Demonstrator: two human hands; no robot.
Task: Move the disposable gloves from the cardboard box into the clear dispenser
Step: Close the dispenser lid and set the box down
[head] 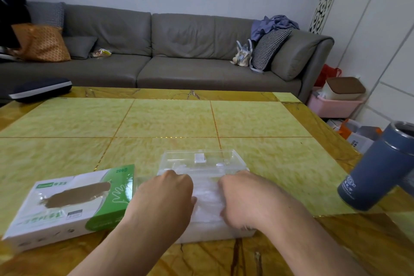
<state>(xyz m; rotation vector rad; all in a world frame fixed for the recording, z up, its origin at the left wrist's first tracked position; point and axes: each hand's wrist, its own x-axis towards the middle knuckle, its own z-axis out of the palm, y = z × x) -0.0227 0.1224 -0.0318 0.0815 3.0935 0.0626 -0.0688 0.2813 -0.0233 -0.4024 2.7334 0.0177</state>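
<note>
Pressing into the clear dispenser (202, 186), left hand (167, 195) and right hand (240, 195) curled on one gloves stack (207, 199) beside one cardboard box (67, 204) marked "200" on the surface (156, 119).

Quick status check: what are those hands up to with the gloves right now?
Left hand and right hand both pressing gloves into clear dispenser. Cardboard box beside, left. Nothing in the way.

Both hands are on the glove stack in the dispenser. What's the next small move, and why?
Probably press the gloves flat, then swing the lid shut. Left hand and right hand are already on the stack inside the clear dispenser, and the cardboard box lies aside.
</note>
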